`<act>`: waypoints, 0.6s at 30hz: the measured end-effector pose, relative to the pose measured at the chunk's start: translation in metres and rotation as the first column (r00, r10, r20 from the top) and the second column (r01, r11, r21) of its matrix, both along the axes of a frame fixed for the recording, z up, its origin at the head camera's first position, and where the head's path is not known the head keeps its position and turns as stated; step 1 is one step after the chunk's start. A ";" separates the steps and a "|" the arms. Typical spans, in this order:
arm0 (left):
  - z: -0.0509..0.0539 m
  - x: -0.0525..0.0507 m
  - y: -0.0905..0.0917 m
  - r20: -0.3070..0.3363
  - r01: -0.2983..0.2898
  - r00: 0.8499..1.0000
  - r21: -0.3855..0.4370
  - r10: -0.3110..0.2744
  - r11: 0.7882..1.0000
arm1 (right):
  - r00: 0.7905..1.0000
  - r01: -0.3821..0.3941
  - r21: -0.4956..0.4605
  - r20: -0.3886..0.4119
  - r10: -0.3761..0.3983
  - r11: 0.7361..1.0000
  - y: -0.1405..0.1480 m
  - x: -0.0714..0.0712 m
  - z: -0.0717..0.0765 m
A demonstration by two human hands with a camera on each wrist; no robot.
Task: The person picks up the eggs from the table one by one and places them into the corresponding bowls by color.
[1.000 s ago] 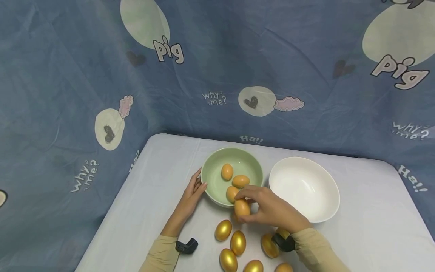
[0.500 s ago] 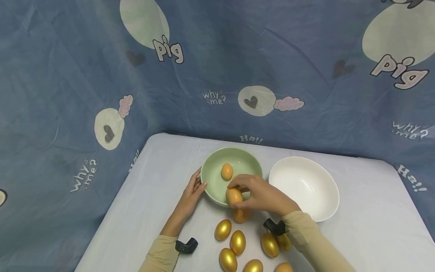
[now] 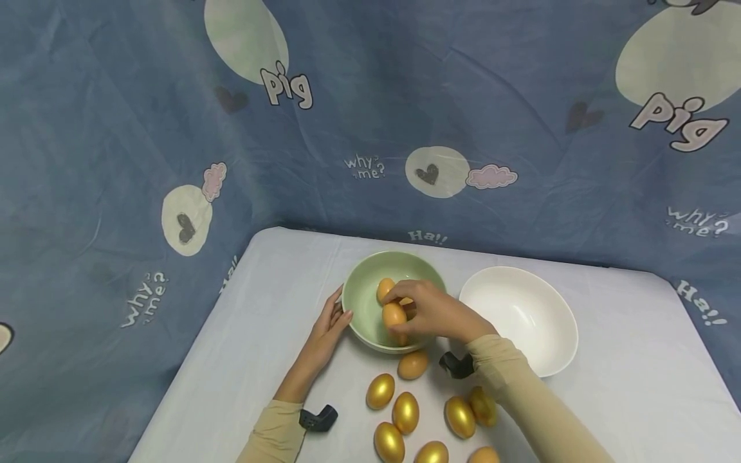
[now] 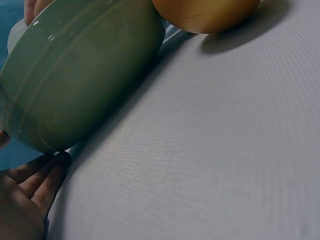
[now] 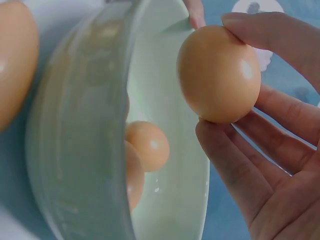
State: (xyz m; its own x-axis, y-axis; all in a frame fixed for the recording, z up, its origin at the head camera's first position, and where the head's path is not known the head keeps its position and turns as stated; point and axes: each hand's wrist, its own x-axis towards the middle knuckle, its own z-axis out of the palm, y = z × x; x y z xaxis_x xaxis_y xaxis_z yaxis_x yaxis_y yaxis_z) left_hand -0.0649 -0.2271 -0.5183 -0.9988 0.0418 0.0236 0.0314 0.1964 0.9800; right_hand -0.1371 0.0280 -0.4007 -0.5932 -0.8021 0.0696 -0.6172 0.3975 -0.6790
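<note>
My right hand (image 3: 434,312) is over the green bowl (image 3: 365,276), pinching a brown egg (image 3: 394,315) between thumb and fingertips. In the right wrist view that egg (image 5: 217,75) is above the bowl's inside, apart from other brown eggs (image 5: 147,145) lying in it. One of those eggs (image 3: 384,289) shows past my fingers in the head view; my hand partly covers the rest. My left hand (image 3: 321,334) rests against the bowl's left side. Its straight fingers (image 4: 47,182) touch the outside low down in the left wrist view.
A white bowl (image 3: 521,315) stands to the right. Nearer the front, several gold eggs (image 3: 380,391) lie loose on the white-covered table (image 3: 249,334). A brown egg (image 3: 413,364) lies just before the green bowl, another (image 3: 484,455) at the bottom edge.
My right hand has carried the egg away from the front of the green bowl to over its inside. My left hand and both bowls have stayed in place.
</note>
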 end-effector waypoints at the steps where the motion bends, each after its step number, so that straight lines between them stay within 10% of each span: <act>1: 0.000 0.000 0.000 -0.001 0.002 1.000 0.000 -0.002 1.000 | 1.000 -0.001 0.001 -0.003 0.001 1.000 -0.002 -0.002 0.000; 18: 0.002 0.001 0.000 0.035 0.003 0.999 0.006 -0.003 1.000 | 0.996 0.048 0.091 -0.073 -0.041 0.995 -0.034 -0.035 0.000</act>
